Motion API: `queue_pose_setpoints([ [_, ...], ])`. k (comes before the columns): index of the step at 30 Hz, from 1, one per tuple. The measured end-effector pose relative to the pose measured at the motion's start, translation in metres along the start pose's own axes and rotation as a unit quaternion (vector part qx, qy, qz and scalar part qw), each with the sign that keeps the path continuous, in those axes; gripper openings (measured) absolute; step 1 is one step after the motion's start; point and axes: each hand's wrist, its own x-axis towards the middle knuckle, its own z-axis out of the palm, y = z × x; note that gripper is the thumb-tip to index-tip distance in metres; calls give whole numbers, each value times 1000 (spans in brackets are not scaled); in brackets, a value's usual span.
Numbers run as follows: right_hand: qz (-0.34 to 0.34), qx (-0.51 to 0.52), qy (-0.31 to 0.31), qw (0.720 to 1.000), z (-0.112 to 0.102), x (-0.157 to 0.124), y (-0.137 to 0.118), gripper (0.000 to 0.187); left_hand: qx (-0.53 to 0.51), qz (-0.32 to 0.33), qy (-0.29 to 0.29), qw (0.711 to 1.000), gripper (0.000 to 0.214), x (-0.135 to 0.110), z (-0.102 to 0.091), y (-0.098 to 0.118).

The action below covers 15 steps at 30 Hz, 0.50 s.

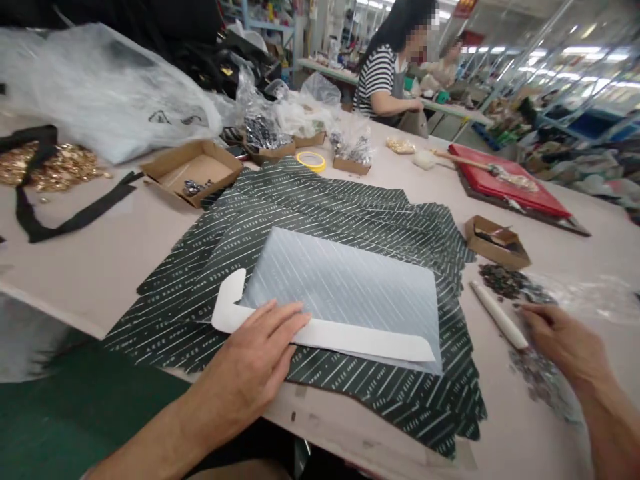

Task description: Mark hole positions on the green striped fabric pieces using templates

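Note:
My left hand (265, 343) lies flat with fingers stretched out, pressing on a white L-shaped strip (367, 339). Under the strip is a translucent grey-blue sheet (345, 287), through which diagonal lines show. Both rest on a spread stack of dark green fabric pieces (185, 300) with white stripes and lettering. Off to the right, my right hand (565, 340) is curled, thumb and forefinger drawn together beside a pile of small dark metal pieces (505, 280). Whatever sits between those fingertips cannot be made out. A white stick-like tool (499, 317) lies just left of that hand.
Small cardboard boxes (193, 167) (497, 243) stand left and right of the fabric. Yellow tape (311, 161) lies behind it. Gold pieces (60, 167) and black strap (75, 223) are far left. A red board (505, 183) sits back right; a person (383, 80) works beyond.

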Motion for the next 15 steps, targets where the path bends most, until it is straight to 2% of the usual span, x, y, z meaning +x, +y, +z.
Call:
queue_pose_setpoints([
  [3, 73, 18, 2, 997, -12, -19, -19, 14, -10, 18, -1, 1000, 43, 0, -8, -3],
  [5, 119, 93, 23, 988, -18, -41, -45, 11, -11, 35, -6, 999, 45, -2, -11, -8],
  [6, 126, 129, 39, 983, -21, -55, -61, 16, -10, 44, -10, 999, 46, -3, -11, -11],
  [9, 47, 181, 50, 981, -24, -100, -113, 34, -10, 58, -26, 998, 43, -5, -12, -18],
  [12, -51, 248, 14, 967, -18, -142, -155, 30, -26, 64, -38, 997, 37, -2, -15, -24],
  [15, -133, 305, -50, 942, -4, -177, -185, 20, -33, 77, -43, 996, 33, 1, -17, -27],
])
